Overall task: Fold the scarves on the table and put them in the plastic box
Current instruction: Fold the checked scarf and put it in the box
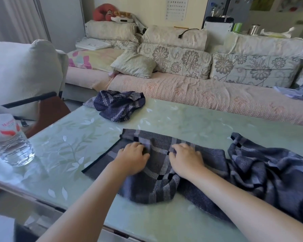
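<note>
Plaid scarf [156, 159] is lying on the desk [182, 117] right in front of the person, its long axis running left to right. The left end is spreading flat with a straight edge, while the rest is trailing off to the right in a rumpled heap and spilling toward the near edge. Both hands are resting on the flat end: the left hand [132, 158] is sitting nearer that straight edge and the right hand [186, 160] is sitting just beside it, toward the heap. The fingers [138, 145] of both hands are curling narrow, knuckles up, and appear to be pinching the cloth where a small ridge is rising between them. The unfolded length is therefore lying wholly to the right of the fingers, so the right hand is the nearer one for drawing that bunched part out straight, and the left hand is better placed for pinning the flat end. Folding is looking barely begun, judging by how much is lying crumpled. A navy scarf [119, 105] is waiting in a heap at the far left of the desk, well apart from both hands. A clear container [10, 142] is standing at the desk's left edge; whether it is the plastic box I cannot tell.
</note>
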`<state>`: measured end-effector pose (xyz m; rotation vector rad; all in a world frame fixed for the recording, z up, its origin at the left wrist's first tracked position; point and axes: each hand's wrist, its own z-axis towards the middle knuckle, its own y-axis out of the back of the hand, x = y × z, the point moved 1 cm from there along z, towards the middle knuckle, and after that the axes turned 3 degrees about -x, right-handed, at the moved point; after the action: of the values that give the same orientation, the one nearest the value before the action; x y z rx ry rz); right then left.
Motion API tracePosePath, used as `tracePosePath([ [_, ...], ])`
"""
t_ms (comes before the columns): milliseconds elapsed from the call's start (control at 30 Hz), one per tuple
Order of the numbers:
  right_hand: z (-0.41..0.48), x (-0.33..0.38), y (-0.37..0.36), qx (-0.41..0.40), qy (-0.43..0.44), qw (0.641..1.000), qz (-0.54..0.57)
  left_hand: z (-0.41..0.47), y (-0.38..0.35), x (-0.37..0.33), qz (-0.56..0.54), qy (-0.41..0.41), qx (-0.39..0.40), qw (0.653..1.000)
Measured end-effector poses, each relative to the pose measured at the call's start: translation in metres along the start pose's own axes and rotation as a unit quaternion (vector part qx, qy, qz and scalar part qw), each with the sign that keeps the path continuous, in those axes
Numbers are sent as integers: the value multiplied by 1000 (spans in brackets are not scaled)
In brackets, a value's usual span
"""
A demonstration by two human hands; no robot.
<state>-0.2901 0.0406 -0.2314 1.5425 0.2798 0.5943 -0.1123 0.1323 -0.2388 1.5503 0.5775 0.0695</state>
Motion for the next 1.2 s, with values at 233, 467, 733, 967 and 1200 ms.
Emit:
tracePosePath([
  [233,2,6,-2,27,47,996,69,5,7,61,123,92,-13,988],
  [467,-2,15,-18,54,8,998,-16,-3,12,22,85,43,-89,991],
  [733,6,-2,-7,-17,128,989,69,0,-8,56,77,64,-54,994],
  [967,-55,-8,11,-48,286,957,10,-14,-10,18,78,-80,-161,981],
  [1200,-88,-22,18,61,234,967,74,-31,-22,-3,102,-71,10,992],
])
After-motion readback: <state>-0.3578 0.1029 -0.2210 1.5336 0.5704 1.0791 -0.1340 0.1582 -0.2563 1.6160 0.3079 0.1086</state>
